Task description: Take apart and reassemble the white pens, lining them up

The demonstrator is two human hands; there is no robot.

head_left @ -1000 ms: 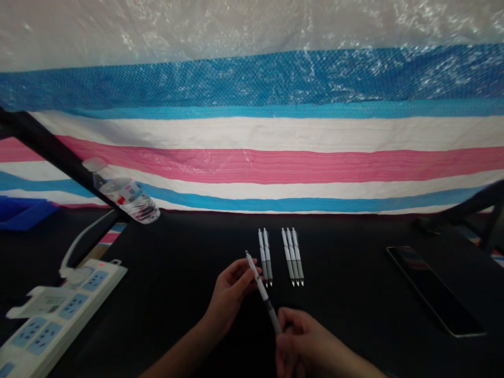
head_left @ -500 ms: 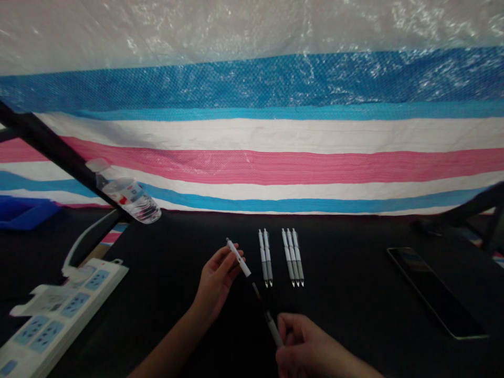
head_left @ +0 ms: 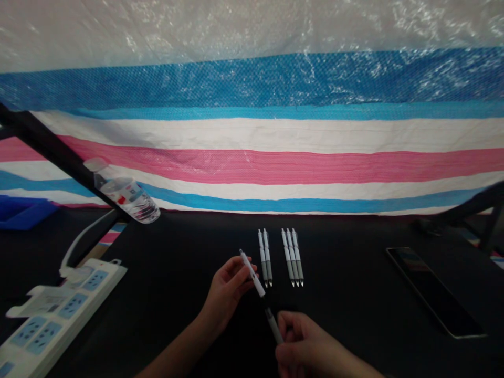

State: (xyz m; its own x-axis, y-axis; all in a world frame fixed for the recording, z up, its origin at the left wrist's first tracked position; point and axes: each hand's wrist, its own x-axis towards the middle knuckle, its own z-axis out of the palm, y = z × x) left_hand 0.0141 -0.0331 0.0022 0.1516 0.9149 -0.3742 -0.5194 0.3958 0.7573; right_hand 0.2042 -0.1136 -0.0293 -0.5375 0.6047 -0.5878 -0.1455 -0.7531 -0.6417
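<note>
Between thumb and fingers, my left hand (head_left: 230,289) holds the white upper barrel (head_left: 253,275) of a pen, tilted down to the right. My right hand (head_left: 301,341) pinches the grey lower barrel (head_left: 274,326), in line with the white part. A short dark stretch lies between the two parts; whether they touch is hard to tell. Just beyond my hands, two white-and-grey pens (head_left: 265,257) lie side by side on the black table (head_left: 354,315). Right of them lie three more such pens (head_left: 292,257), tips toward me.
A black phone (head_left: 435,294) lies at the right. At the left are a white power strip (head_left: 63,310) with a cable, a tilted water bottle (head_left: 132,197) by a black bar, and a blue tray (head_left: 27,214). A striped sheet (head_left: 275,163) hangs behind.
My left hand has moved right and toward me with the white barrel, narrowing the gap to the grey part. My right hand has hardly moved.
</note>
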